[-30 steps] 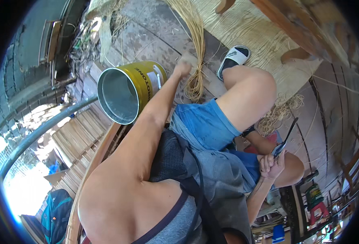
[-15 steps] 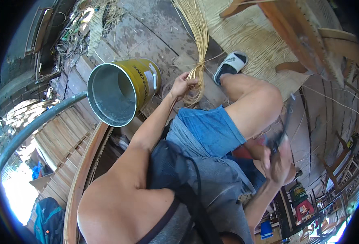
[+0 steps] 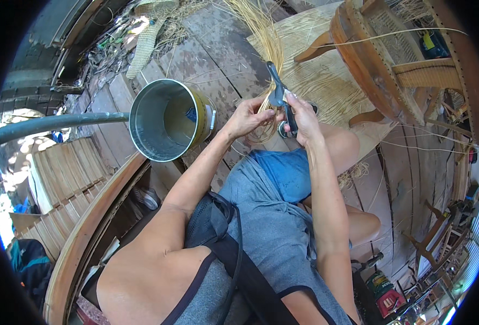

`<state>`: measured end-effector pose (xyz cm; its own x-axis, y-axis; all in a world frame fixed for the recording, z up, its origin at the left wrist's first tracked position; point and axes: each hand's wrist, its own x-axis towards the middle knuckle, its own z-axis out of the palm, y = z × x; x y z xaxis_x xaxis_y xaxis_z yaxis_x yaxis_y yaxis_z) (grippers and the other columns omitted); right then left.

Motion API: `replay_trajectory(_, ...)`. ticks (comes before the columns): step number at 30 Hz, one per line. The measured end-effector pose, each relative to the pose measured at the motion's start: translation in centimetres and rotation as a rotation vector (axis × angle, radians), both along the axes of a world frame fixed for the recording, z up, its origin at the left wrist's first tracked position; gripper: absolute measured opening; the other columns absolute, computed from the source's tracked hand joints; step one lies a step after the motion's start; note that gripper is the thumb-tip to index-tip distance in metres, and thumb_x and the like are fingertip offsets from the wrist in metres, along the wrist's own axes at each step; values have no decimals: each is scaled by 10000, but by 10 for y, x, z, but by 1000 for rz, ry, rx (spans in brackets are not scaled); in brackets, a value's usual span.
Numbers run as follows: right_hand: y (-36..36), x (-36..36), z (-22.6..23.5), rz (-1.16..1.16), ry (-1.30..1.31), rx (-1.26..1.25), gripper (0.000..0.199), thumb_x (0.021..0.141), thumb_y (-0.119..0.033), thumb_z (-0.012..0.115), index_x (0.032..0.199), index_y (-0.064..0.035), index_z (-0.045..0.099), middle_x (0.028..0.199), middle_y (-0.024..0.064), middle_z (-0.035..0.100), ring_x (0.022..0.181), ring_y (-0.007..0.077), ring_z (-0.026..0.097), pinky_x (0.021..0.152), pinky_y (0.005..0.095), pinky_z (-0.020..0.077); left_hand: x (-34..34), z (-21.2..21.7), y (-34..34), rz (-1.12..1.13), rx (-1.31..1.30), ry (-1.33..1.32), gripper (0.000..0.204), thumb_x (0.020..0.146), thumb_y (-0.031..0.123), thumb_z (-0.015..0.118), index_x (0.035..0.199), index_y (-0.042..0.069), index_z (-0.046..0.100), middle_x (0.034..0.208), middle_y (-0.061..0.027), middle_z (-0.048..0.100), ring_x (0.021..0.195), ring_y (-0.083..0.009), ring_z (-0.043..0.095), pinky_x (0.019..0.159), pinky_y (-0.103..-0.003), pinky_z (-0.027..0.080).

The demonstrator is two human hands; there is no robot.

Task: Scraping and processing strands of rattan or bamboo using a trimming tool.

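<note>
My left hand [image 3: 246, 118] is closed around a bundle of thin tan cane strands [image 3: 272, 47], near the point where they gather. The bundle's loose ends fan out away from me over the floor. In my right hand [image 3: 305, 120] I grip a pair of dark shears [image 3: 277, 97], whose head lies against the gathered strands just beside my left fingers. Hands and tool partly hide where the strands are gathered, so I cannot tell whether the blades are around a strand.
A yellow metal bucket [image 3: 200, 115] with murky liquid in it stands to the left. At the far right, a wooden chair frame [image 3: 352, 51] with woven cane rests on a plywood sheet [image 3: 312, 70]. A curved wooden rail [image 3: 95, 214] runs along my left side.
My right hand has come from the right side with the shears, up to the bundle. The left hand keeps hold of the cane strands. The whole view has shifted slightly.
</note>
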<state>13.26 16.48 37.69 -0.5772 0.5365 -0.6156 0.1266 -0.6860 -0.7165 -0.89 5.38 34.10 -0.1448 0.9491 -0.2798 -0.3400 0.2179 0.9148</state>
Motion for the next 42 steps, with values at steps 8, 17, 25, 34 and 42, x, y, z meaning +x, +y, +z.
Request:
replay_trajectory(8,2,14,-6,-103,95,-116,340,1011,-330,441,1085,-36,595,845,111,664,568,126,610,382,205,431,-4,0,1,13,-3,66,337,896,82,584,1222,-2,574,1000,1,643,801,-55,572,715,-219,481)
replay_trajectory(17,-5,12,-9,-44,92,-119,340,1000,-349,468,1116,-50,581,898,117,673,601,141,638,390,204,439,-3,10,7,-86,17,148,390,867,23,616,1248,-12,540,1001,-28,655,897,-82,592,776,-232,488)
replay_trajectory(25,1,15,-3,-187,155,-129,306,1000,-330,473,1115,-70,586,857,73,623,620,111,576,410,195,434,-8,-5,5,-55,51,36,352,924,58,590,1262,7,508,926,-2,616,804,-74,556,727,-243,485)
replay_trajectory(34,-35,82,62,-123,230,-36,350,983,-352,509,1161,-51,530,785,41,537,530,101,499,376,206,369,-6,-82,35,-79,-151,549,306,854,98,539,1144,5,557,869,-141,636,827,-257,604,746,-358,492)
replay_trajectory(42,-103,423,308,-776,1041,195,289,893,-168,535,1168,-77,539,1082,83,595,861,151,558,652,297,481,0,-152,22,-206,-351,926,356,794,249,552,979,-47,622,992,-324,616,1019,-448,586,872,-472,484)
